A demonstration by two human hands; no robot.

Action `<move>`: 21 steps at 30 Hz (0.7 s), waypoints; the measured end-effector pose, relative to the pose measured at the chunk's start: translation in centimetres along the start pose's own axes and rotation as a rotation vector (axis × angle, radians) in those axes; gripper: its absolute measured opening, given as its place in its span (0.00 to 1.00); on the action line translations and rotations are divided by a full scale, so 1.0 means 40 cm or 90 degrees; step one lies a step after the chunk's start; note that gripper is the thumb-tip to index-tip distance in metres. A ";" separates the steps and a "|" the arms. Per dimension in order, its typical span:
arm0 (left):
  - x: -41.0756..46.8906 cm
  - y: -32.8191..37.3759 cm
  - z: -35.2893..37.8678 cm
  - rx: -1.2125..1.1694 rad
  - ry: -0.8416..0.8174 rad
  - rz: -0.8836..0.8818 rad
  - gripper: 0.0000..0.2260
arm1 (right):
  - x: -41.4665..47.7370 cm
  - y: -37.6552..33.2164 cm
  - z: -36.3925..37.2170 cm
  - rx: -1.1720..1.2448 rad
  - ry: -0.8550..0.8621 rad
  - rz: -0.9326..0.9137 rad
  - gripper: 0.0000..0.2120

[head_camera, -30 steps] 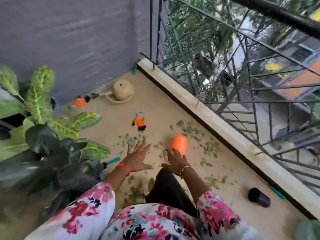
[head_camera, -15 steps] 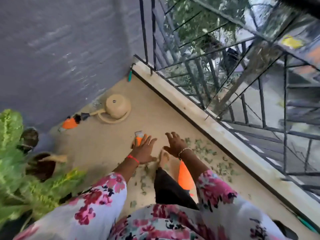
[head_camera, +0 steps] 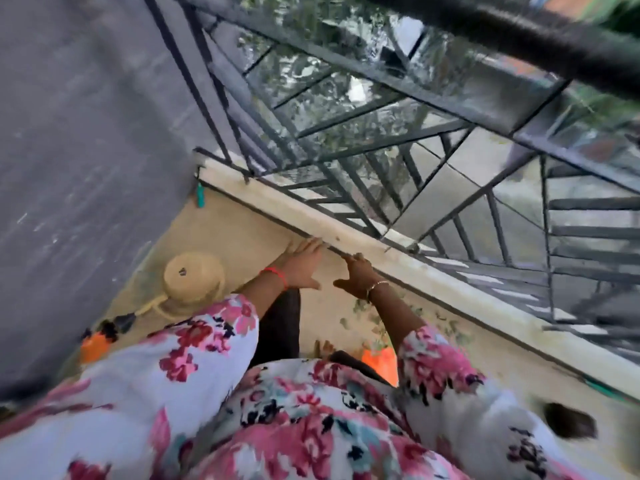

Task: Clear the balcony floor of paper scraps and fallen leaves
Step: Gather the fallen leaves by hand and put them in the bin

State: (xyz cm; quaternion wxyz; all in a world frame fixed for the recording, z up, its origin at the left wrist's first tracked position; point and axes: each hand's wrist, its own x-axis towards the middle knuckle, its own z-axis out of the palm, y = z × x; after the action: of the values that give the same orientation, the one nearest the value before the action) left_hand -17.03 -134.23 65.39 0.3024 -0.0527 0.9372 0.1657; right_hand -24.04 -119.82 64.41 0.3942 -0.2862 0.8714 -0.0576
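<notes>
My left hand (head_camera: 300,265) is stretched forward with straight fingers, its tips close to the base of the cream ledge (head_camera: 408,261). Beside it, my right hand (head_camera: 356,279) reaches to the same ledge, fingers spread and holding nothing. Small green fallen leaves (head_camera: 372,317) lie on the tan balcony floor (head_camera: 242,237) under and behind my right forearm, along the ledge. An orange cup (head_camera: 379,363) sits on the floor near my knee, partly hidden by my floral sleeve. The frame is blurred by motion.
A tan watering can (head_camera: 192,282) stands at the left by the grey wall (head_camera: 79,168), with an orange tool (head_camera: 93,342) behind it. A teal object (head_camera: 200,197) hangs in the corner. A dark metal railing (head_camera: 381,140) tops the ledge. A black cylinder (head_camera: 568,419) lies at the right.
The view swung forward and right, so the plants left the frame. Both hands moved away from the leaves and orange cup toward the ledge. The small orange object on the floor is out of sight.
</notes>
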 end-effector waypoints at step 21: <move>0.359 0.017 -0.230 0.374 -0.216 0.639 0.45 | -0.073 -0.173 0.130 0.654 0.277 0.689 0.29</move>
State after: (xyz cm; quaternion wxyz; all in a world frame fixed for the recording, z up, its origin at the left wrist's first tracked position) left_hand -33.88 -136.74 64.20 0.3342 0.5087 0.7929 0.0286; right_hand -15.62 -123.31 65.01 0.2707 0.4155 0.8117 -0.3086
